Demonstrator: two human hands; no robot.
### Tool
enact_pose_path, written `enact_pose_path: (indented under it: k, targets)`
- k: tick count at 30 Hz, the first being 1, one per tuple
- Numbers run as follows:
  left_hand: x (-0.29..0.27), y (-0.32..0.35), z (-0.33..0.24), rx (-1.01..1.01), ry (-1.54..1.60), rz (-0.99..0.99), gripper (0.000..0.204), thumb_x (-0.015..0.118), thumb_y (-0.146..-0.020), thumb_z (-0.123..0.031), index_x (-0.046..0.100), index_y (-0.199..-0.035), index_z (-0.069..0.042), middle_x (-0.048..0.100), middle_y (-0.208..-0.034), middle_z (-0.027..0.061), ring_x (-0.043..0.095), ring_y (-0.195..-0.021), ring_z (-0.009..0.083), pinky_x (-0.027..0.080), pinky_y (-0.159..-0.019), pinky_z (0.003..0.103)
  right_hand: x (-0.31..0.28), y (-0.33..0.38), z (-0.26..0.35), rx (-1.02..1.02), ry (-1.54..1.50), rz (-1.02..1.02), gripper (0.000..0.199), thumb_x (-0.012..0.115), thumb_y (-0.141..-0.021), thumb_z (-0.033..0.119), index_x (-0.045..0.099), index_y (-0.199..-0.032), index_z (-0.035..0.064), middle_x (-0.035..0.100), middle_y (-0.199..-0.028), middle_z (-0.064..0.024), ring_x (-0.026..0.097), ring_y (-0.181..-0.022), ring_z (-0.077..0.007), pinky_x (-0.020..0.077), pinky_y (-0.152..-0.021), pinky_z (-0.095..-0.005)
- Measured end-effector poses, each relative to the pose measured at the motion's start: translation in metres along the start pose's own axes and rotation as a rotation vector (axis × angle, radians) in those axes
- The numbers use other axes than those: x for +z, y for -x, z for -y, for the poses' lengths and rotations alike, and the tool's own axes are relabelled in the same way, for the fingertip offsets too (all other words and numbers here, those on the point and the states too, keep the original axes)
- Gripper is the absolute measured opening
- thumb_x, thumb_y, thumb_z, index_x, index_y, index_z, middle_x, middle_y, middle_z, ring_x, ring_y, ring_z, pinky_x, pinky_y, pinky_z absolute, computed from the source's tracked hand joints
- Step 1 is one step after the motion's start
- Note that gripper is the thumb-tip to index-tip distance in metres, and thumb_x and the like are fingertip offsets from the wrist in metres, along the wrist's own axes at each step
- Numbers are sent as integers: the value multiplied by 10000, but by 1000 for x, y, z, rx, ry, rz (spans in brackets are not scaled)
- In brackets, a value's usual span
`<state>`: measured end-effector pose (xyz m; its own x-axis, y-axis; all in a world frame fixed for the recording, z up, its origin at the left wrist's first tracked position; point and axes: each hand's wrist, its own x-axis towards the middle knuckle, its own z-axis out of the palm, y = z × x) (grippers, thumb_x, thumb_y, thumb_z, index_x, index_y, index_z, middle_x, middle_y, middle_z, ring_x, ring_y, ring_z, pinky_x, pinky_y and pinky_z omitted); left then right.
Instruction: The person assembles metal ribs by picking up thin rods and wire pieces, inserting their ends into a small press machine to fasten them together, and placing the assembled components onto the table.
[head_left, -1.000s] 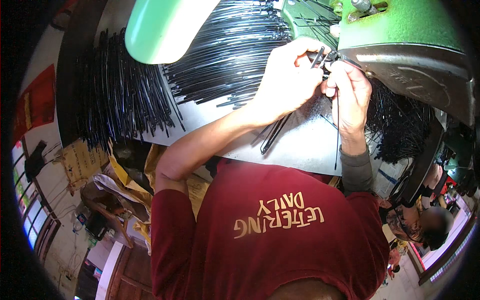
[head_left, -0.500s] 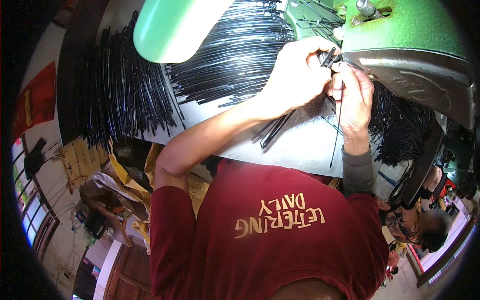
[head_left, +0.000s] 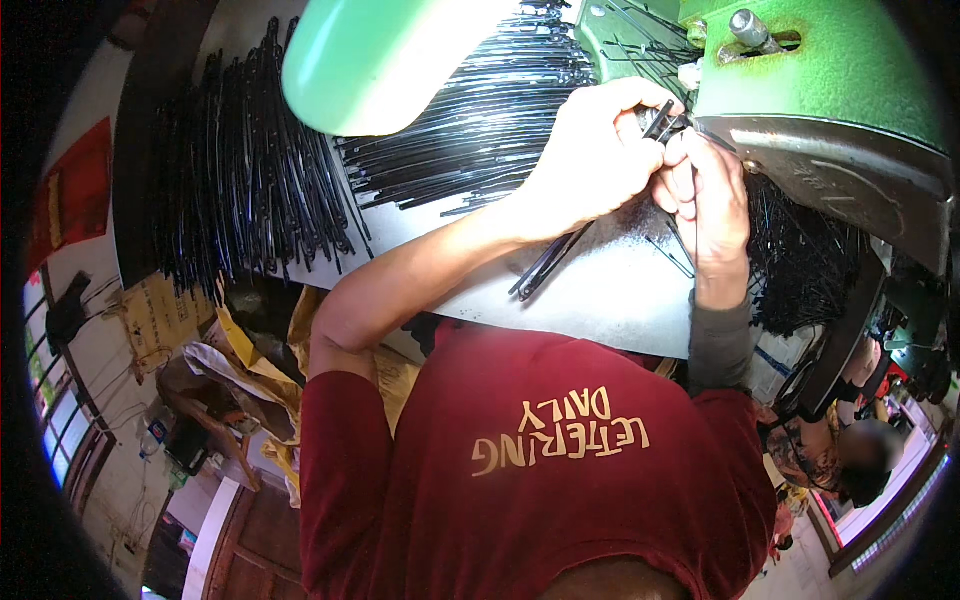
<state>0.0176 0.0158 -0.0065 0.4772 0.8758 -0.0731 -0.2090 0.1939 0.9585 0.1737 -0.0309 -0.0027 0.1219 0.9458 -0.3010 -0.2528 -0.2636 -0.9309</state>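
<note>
Up by the green machine (head_left: 830, 90), both hands meet over the pale desk (head_left: 610, 300). The left hand (head_left: 590, 160) has its grip pinched on a bundle of thin black rods (head_left: 545, 265), whose tips sit at the machine's mouth and whose free ends trail down below the wrist. The right hand (head_left: 705, 185) has its fingers pressed together on the rod tips beside it. Such rods look light, stiff and a little springy, probably slick; holding them near the working end should keep them from fanning. More rods lie heaped behind (head_left: 480, 120).
</note>
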Motion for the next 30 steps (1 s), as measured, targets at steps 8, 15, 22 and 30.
enact_pose_path:
  k: [8,15,22,30]
  targets:
    - [-7,-1,6,38,-68,-1,220,593,-760,55,570,-975,17,524,-618,-23,492,-497,56,424,-469,198,5,21,-4,117,277,85,308,445,-958,198,544,-772,-26,513,-551,-65,497,-439,-126,425,-431,-235]
    - [-2,-3,6,58,-44,-4,167,600,-753,90,555,-895,16,522,-621,-5,492,-499,68,415,-460,216,16,45,-28,218,185,227,369,458,-938,203,612,-763,-83,627,-615,-130,601,-489,-156,485,-468,-248]
    - [5,-2,1,63,-18,-73,201,638,-727,74,568,-904,12,510,-612,-21,483,-528,46,407,-478,201,19,46,-21,209,121,204,382,461,-943,216,606,-741,-75,611,-581,-123,591,-461,-159,476,-454,-239]
    - [5,-12,-8,88,54,-62,137,661,-744,0,531,-783,-22,530,-607,-11,495,-541,40,409,-484,197,21,39,-12,204,33,178,388,450,-956,257,588,-785,-63,589,-573,-111,579,-460,-161,469,-446,-228]
